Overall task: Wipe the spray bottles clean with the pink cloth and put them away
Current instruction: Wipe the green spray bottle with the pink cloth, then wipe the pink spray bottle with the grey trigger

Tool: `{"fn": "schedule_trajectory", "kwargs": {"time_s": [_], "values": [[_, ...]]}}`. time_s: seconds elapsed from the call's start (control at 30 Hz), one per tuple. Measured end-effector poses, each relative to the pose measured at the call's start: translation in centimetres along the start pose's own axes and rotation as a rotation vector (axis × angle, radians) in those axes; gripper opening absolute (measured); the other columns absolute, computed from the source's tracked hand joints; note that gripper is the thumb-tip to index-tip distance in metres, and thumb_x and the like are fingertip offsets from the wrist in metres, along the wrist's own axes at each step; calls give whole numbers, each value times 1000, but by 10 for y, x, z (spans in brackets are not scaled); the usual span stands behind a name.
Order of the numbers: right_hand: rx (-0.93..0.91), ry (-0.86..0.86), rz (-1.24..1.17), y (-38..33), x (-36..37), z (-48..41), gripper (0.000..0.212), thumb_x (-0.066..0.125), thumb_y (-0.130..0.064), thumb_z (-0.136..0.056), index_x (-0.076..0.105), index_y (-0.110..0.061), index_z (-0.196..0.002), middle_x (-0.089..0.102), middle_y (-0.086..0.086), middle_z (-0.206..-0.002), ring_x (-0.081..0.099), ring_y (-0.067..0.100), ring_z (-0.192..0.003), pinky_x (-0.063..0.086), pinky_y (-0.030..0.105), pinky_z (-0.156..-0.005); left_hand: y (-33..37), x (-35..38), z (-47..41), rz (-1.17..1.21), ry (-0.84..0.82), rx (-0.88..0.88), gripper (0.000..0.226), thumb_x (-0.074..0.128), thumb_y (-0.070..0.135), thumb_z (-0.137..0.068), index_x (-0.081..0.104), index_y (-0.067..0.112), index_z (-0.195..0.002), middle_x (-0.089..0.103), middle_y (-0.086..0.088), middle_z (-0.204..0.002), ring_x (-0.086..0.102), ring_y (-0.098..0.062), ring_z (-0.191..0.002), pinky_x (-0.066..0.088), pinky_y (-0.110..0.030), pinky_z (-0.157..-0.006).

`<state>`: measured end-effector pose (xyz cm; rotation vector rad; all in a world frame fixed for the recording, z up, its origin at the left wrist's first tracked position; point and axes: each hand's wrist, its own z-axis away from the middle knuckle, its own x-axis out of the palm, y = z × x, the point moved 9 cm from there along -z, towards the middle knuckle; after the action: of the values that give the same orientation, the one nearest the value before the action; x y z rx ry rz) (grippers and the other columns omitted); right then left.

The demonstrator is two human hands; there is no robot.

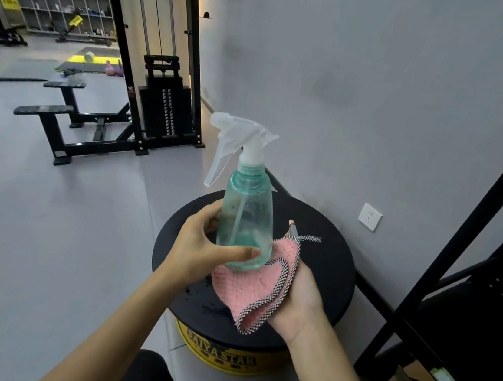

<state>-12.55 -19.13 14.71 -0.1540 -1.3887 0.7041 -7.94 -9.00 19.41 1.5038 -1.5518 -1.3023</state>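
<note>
Overhead, a grey wall (353,76) is filling most of the right half of the view, and a pale grey floor (51,213) is stretching away on the left. At the far right a black rack (471,249) is rising along the frame edge, while a black cable machine (162,109) is standing against the wall further back, with a low black bench (71,124) sitting on the floor just beside it. Closer in, a round black-topped drum (330,263) with a yellow side is standing near the wall, directly below the person's hands. The left hand (202,247) is grasping the lower body of the spray bottle (246,221), its thumb lying across the front and its fingers curling round the back. That bottle, clear teal with a white trigger head (237,138), is being held nearly upright above the drum top, its nozzle pointing left. The right hand (300,294) is holding the pink cloth (251,288) from beneath, cupping it against the bottle's base and right side; its fingers are mostly hiding behind the fabric. The cloth's checked black-and-white edging is curving down over the palm. A white wall socket (370,217) is sitting low on the wall, to the right of the drum.
</note>
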Motion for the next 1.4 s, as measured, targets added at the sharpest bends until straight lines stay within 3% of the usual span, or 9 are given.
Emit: {"fn": "schedule_trajectory", "kwargs": {"time_s": [0.3,0.5,0.63,0.8,0.93,1.03,1.13,1.27,1.4], "values": [[69,154,0,19,-40,-10,54,37,-34,-102,76,3,-95,72,26,-98,74,36,-77,61,47,-63,-48,-15,-2,-81,55,-57,76,93,33,-49,64,23,-119,71,6,-109,67,-9,-102,52,-15,-82],[63,238,-22,22,-48,-13,43,36,-29,-104,62,2,-117,73,25,-93,74,35,-70,60,46,-55,-88,-24,0,-108,82,-112,81,90,41,-47,62,26,-121,69,6,-113,65,-13,-104,54,-26,-88],[58,292,-9,22,-59,-18,45,34,-30,-104,65,3,-104,74,22,-80,71,35,-69,57,41,-46,-113,-32,0,-121,109,-148,80,90,43,-46,62,30,-120,69,8,-112,64,-12,-104,53,-31,-90],[79,358,7,23,-73,-27,46,36,-34,-103,66,1,-98,74,21,-80,61,37,-91,57,42,-49,-145,-43,0,-137,151,-198,82,91,43,-45,61,30,-120,69,9,-111,64,-11,-103,53,-27,-88],[73,353,10,22,-82,-39,57,38,-34,-101,77,1,-78,74,21,-79,70,40,-75,56,44,-47,-173,-54,-1,-163,198,-242,78,95,36,-48,61,32,-118,67,10,-110,63,-9,-101,53,-28,-88],[82,359,12,23,-85,-46,49,38,-32,-103,71,0,-89,74,20,-75,64,39,-83,55,44,-44,-199,-62,0,-178,232,-290,78,94,39,-46,62,31,-117,68,7,-109,64,-11,-101,54,-31,-89],[86,364,26,23,-91,-56,57,38,-31,-102,77,0,-75,74,19,-74,71,37,-68,54,43,-41,-228,-70,2,-174,255,-349,79,93,46,-42,64,31,-114,70,6,-109,65,-11,-101,55,-35,-90],[110,447,44,22,-105,-67,53,38,-30,-103,74,0,-79,74,19,-72,71,36,-66,55,40,-43,-264,-76,4,-197,261,-409,84,92,49,-42,63,28,-117,70,5,-110,66,-14,-102,56,-37,-91],[105,497,100,20,-117,-83,41,39,-29,-102,65,0,-89,72,18,-68,59,35,-85,49,47,-77,-304,-82,8,-204,272,-472,86,92,48,-43,62,26,-120,70,4,-110,66,-16,-103,56,-38,-91]]}}
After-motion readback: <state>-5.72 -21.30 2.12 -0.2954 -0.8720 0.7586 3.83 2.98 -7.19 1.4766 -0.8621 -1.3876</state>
